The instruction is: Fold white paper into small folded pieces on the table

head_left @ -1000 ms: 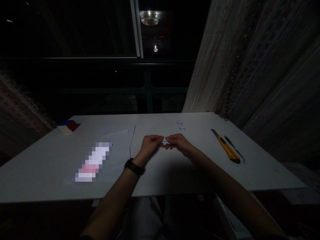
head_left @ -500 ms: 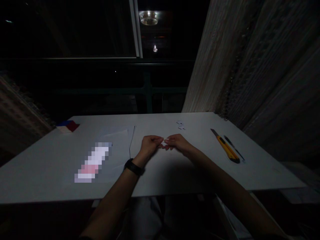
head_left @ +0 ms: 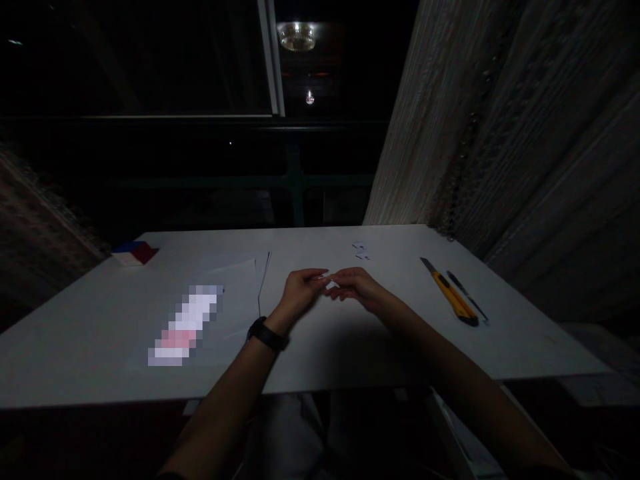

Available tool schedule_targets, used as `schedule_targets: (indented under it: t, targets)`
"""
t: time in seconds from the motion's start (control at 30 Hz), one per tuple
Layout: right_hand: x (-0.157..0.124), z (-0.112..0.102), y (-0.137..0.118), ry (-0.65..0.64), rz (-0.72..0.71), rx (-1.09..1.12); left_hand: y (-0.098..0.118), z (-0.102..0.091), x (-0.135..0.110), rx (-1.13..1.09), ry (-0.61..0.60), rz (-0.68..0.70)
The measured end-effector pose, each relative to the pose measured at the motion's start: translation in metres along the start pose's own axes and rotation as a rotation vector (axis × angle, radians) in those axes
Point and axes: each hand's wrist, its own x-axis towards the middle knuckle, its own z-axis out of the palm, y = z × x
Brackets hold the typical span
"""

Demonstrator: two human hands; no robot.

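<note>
Above the middle of the white table (head_left: 320, 367), my left hand (head_left: 303, 287) and my right hand (head_left: 357, 285) meet at the fingertips. Between them is a small piece of white paper (head_left: 331, 284), pinched by both. It looks folded, but its exact shape is too small and dark to make out. A dark watch sits on my left wrist. Just beyond my right hand lie two small white paper pieces (head_left: 363, 256) with dark edges or shadows.
On the right lie a yellow utility knife (head_left: 453, 297), blade out, and a thin dark pen-like tool (head_left: 466, 293). White paper sheets (head_left: 235, 273) and a pixelated bright rectangle (head_left: 187, 323) are on the left. A coloured cube (head_left: 135, 253) stands at the far left. Curtains (head_left: 400, 133) hang beyond.
My fingers have shifted slightly around the small paper, and its visible part has changed angle. The right fingers spread a little more below it. Things on the table stay in place.
</note>
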Motion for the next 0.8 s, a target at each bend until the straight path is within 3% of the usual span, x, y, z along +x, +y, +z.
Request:
schedule_targets:
  t: [0.17,0.57,0.8]
  targets:
    - [0.0,-0.002,0.001,-0.027,-0.037,-0.024,0.004,0.0,-0.001,-0.046,0.01,0.013]
    - [0.005,0.011,0.012,0.205,-0.243,-0.283,0.003,-0.003,0.001,0.059,0.028,0.045]
    - [0.002,0.012,0.013,0.352,-0.462,-0.652,0.009,-0.002,-0.004,0.116,0.03,0.137]
